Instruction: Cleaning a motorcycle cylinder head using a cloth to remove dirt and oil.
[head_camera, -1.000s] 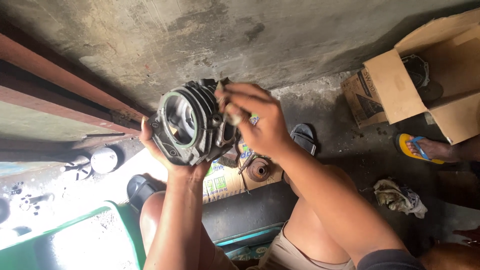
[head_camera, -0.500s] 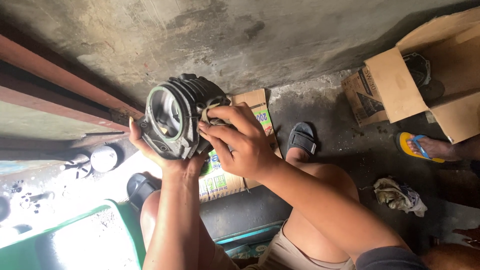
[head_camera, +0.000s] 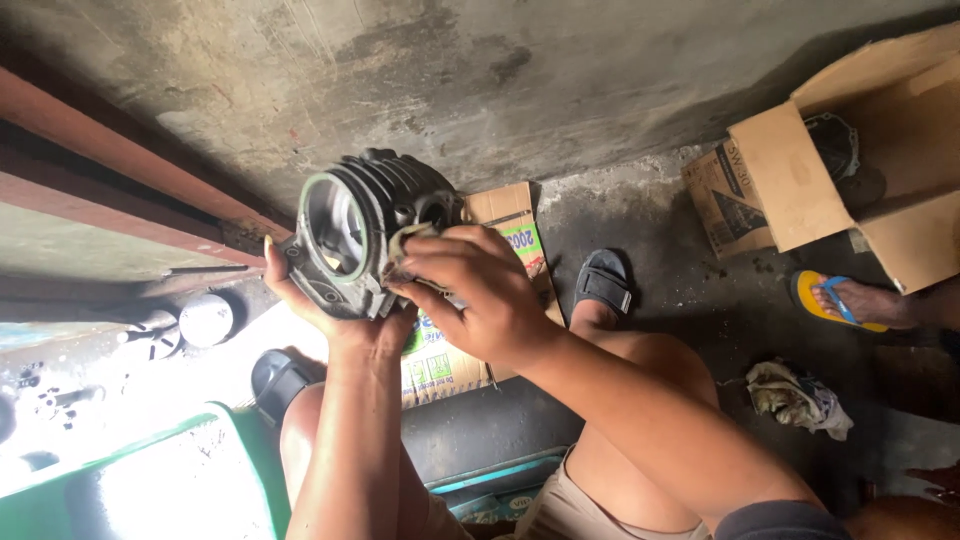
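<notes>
- Two bare hands hold one finned engine cylinder (head_camera: 365, 232) up in the air above the concrete floor (head_camera: 640, 210), over the person's knees.
- Left hand (head_camera: 335, 318) cups the cylinder from below; fingers wrap its square base flange, thumb up along the left edge. Grip closed on the part.
- Cylinder is dark grey metal, tilted; its open round bore faces left and slightly toward the camera.
- Right hand (head_camera: 478, 290) lies on the cylinder's right side, fingers curled and pinching a small pale rag (head_camera: 408, 243) against the fins.
- Flattened printed carton (head_camera: 505, 225) lies on the floor just behind the hands.
- Black sandals (head_camera: 603, 280) are on the person's feet, one on each side of the arms.
- Open cardboard box (head_camera: 800, 180) sits toward the floor's upper right corner; another person's foot in a yellow flip-flop (head_camera: 835, 300) is just below it.
- Crumpled cloth (head_camera: 797, 398) lies on the floor at right, well apart from the hands.
</notes>
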